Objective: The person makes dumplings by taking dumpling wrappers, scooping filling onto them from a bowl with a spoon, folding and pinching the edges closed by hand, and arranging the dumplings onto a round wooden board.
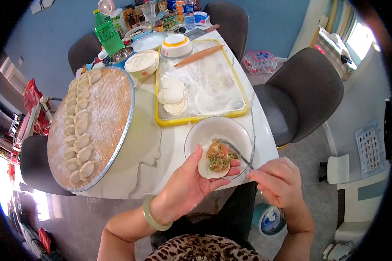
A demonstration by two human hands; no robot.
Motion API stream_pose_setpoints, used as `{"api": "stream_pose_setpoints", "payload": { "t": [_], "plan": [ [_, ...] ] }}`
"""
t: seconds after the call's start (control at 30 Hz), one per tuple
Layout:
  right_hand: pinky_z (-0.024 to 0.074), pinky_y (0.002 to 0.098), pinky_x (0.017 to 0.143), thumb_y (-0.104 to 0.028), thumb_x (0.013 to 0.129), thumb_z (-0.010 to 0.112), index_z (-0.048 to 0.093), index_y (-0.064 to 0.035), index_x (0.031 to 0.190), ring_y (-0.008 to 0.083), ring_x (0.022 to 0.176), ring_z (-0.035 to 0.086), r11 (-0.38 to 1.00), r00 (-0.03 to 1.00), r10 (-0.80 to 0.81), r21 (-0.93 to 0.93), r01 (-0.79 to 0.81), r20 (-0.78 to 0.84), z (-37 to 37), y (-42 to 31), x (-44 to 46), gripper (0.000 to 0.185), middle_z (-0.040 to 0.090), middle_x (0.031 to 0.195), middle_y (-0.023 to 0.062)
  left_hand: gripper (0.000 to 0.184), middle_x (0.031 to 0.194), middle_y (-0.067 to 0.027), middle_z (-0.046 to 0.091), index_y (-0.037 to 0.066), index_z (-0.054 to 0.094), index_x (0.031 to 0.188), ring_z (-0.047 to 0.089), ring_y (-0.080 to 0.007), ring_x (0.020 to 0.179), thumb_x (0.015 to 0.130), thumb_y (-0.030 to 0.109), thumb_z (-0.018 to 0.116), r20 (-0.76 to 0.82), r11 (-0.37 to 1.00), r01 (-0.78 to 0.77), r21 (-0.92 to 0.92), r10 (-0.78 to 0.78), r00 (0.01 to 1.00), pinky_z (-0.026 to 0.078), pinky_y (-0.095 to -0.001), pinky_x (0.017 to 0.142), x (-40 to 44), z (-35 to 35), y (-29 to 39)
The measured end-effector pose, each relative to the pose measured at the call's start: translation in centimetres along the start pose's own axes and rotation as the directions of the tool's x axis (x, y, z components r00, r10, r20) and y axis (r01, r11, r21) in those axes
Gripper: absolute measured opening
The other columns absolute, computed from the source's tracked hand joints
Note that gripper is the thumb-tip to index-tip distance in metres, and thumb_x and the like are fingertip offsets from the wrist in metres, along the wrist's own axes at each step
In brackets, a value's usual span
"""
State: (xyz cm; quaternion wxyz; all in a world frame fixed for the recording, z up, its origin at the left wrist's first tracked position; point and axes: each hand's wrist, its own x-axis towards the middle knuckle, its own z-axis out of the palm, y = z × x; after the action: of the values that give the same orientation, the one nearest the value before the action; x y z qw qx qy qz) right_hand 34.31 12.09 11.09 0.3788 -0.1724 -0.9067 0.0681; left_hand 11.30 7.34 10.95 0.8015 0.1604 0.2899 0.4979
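Observation:
A round dough wrapper (208,168) lies on the palm and fingers of my left hand (185,178), with a mound of meat and green filling (218,157) on it. My right hand (278,180) grips the handle of a metal spoon (241,157), whose far end touches the filling. Beneath and behind the wrapper stands a white bowl (196,130). Several loose wrappers (173,93) are stacked on a floured board with a yellow rim (204,116). At the left, several folded dumplings (82,127) stand in rows on a round floured tray (106,117).
On the board are a rolling pin (199,56) and an upturned white bowl (177,47). Behind stand a flour bowl (142,63), a green bottle (108,35) and a knife (196,33). A chair (300,95) is at the right, a bin (270,219) below.

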Motion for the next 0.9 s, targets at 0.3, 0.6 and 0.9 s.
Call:
{"api": "stream_pose_setpoints", "payload": {
  "t": [0.3, 0.6, 0.9],
  "plan": [
    [0.0481, 0.0316, 0.063, -0.012, 0.077, 0.067, 0.071, -0.0069, 0.099, 0.0210, 0.071, 0.060, 0.960, 0.985, 0.146, 0.252, -0.119, -0.090, -0.7, -0.5, 0.2, 0.023, 0.063, 0.082, 0.0043, 0.055, 0.125, -0.0182, 0.055, -0.001, 0.039, 0.134, 0.054, -0.0272, 0.117, 0.103, 0.040, 0.021, 0.002, 1.000, -0.024, -0.018, 0.024, 1.000, 0.048, -0.0317, 0.092, -0.6, -0.5, 0.1],
    [0.0478, 0.0315, 0.063, -0.008, 0.078, 0.066, 0.070, -0.0075, 0.099, 0.0208, 0.071, 0.060, 0.988, 0.985, 0.152, 0.051, -0.149, -0.077, 0.3, -0.6, 0.4, 0.021, 0.064, 0.085, 0.0046, 0.057, 0.127, -0.0226, 0.052, -0.002, 0.040, 0.133, 0.054, -0.0312, 0.117, 0.102, 0.040, 0.017, -0.006, 1.000, -0.026, -0.006, 0.026, 1.000, 0.051, -0.0351, 0.094, -0.3, -0.6, -0.6],
    [0.0475, 0.0307, 0.065, -0.014, 0.083, 0.064, 0.070, -0.0047, 0.097, 0.0201, 0.072, 0.060, 0.939, 0.974, 0.214, 0.290, -0.185, -0.069, -0.6, -0.6, 0.0, 0.018, 0.065, 0.086, 0.0040, 0.059, 0.126, -0.0224, 0.052, -0.001, 0.040, 0.134, 0.055, -0.0305, 0.116, 0.102, 0.041, 0.014, 0.007, 1.000, -0.025, 0.005, 0.025, 1.000, 0.052, -0.0344, 0.092, -0.3, -0.4, -0.4]
  ]
}}
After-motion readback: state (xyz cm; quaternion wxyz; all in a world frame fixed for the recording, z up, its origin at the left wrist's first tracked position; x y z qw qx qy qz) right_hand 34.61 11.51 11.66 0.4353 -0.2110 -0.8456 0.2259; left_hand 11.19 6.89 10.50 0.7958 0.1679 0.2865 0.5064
